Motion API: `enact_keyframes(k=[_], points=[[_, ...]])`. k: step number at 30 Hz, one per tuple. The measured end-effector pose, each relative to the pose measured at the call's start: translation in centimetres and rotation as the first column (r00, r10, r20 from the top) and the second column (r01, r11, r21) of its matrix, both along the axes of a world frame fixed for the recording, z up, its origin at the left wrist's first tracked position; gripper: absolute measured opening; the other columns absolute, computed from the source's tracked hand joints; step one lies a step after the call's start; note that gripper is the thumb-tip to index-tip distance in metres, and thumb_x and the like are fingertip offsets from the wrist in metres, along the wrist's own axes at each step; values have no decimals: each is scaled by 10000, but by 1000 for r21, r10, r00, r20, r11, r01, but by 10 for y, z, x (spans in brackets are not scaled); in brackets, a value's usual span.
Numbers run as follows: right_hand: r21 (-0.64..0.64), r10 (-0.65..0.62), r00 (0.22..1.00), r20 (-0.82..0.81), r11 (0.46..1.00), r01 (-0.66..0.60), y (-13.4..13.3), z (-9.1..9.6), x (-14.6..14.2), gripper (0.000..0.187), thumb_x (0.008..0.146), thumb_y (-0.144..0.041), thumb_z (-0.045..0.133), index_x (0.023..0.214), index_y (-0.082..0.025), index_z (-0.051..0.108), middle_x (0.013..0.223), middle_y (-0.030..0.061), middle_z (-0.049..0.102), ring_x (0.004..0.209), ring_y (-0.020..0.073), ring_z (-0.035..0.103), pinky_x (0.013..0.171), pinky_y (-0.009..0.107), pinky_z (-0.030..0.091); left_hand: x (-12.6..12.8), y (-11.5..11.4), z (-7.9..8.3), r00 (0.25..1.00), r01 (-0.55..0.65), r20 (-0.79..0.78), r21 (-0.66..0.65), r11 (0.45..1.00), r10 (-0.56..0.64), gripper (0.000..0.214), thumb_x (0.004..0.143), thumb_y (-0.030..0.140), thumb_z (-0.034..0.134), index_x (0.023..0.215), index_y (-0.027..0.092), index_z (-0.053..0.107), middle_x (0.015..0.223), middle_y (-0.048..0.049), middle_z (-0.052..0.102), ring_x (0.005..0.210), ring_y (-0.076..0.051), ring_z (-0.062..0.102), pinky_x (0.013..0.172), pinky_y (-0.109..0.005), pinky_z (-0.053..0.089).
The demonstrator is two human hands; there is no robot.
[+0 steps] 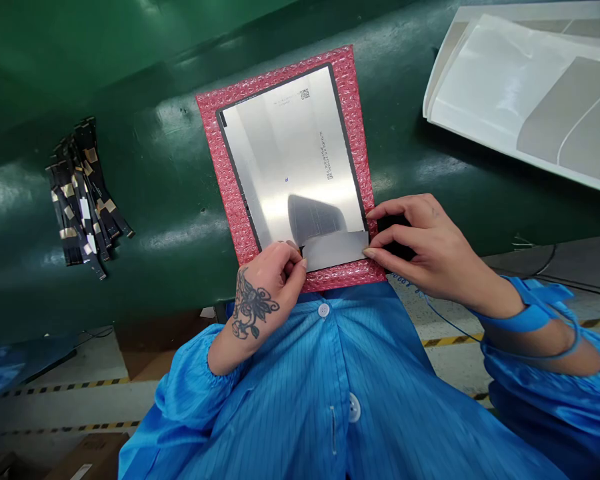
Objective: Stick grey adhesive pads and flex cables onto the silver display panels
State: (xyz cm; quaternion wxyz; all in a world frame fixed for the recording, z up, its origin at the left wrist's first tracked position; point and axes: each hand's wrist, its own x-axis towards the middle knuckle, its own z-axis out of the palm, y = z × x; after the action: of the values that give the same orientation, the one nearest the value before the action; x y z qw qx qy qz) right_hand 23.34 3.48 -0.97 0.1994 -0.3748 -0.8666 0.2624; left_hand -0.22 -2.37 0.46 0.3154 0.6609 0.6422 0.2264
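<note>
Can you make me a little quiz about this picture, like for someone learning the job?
1. What is the display panel lying on?
2. True or false: the left hand has a flower tattoo.
3. Which hand wears the blue wrist strap, left or right?

Key:
1. Pink bubble wrap
2. True
3. The right hand

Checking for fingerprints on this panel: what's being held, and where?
The left hand pinches the left end of a pale film strip at the display panel's bottom edge; the right hand touches the strip's right end with its fingertips.
</note>
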Motion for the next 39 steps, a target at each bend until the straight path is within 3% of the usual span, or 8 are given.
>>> enact_keyframes(k=[13, 18, 23, 26, 28, 31, 34, 39], points=[[-4, 1, 1000, 17, 1000, -1, -2, 0, 0, 145, 899, -230, 557, 764, -209, 606, 1064, 85, 624, 1000, 246, 585, 852, 448, 477, 0, -1, 1, 998, 21, -59, -9, 1000, -22, 135, 836, 158, 558, 706, 190, 542, 620, 49, 541, 532, -84, 492, 512, -201, 376], [-4, -92, 996, 24, 996, 92, -4, -1, 0, 141, 870, -269, 586, 745, -211, 554, 1091, 107, 599, 1031, 276, 579, 831, 464, 505, -3, -4, -1, 983, -77, -169, -10, 997, 74, 148, 802, 238, 651, 773, 204, 510, 629, 64, 522, 535, -92, 506, 494, -195, 370], [74, -240, 971, -9, 968, 240, -17, -9, -1, 76, 848, -210, 606, 806, -211, 543, 1038, 118, 609, 996, 273, 608, 783, 438, 550, -7, -14, -12, 978, -23, -200, 188, 982, 61, 64, 882, 189, 558, 818, 192, 562, 731, 9, 620, 608, -106, 563, 556, -208, 432], [200, -338, 934, -114, 913, 355, -36, -16, -11, 214, 850, -67, 535, 969, -233, 600, 1054, 85, 652, 1016, 239, 633, 842, 432, 554, -10, -24, -20, 973, 82, -232, 408, 909, 17, 167, 879, 129, 543, 993, 190, 647, 832, -50, 679, 759, -149, 610, 692, -240, 480], [265, -249, 956, -154, 922, 282, -49, -20, -22, 341, 849, -45, 521, 1120, -237, 597, 1121, 83, 669, 1089, 237, 629, 942, 469, 522, -12, -30, -25, 952, 211, -299, 507, 836, -59, 259, 861, 160, 584, 1094, 232, 671, 924, -68, 711, 878, -192, 607, 823, -301, 484], [333, -60, 996, -60, 940, 76, -63, -26, -38, 364, 893, -121, 527, 1248, -196, 565, 1178, 100, 688, 1170, 241, 608, 1035, 494, 458, -15, -35, -32, 894, 353, -434, 530, 771, -111, 264, 884, 299, 589, 1128, 291, 688, 1055, -59, 724, 975, -228, 575, 948, -373, 451], [365, -34, 996, 83, 931, 1, -67, -31, -44, 365, 947, -223, 496, 1307, -176, 538, 1243, 102, 668, 1211, 234, 588, 1100, 490, 388, -22, -39, -37, 868, 372, -487, 516, 772, -93, 286, 915, 360, 544, 1147, 280, 691, 1124, -66, 712, 1020, -240, 554, 968, -386, 449], [337, -104, 983, 150, 940, 47, -71, -39, -32, 503, 969, -292, 455, 1457, -214, 364, 1322, 94, 609, 1238, 243, 567, 1153, 530, 287, -36, -51, -41, 911, 278, -408, 488, 827, -65, 408, 911, 356, 540, 1300, 245, 592, 1209, -103, 676, 1113, -264, 561, 1006, -426, 444]])
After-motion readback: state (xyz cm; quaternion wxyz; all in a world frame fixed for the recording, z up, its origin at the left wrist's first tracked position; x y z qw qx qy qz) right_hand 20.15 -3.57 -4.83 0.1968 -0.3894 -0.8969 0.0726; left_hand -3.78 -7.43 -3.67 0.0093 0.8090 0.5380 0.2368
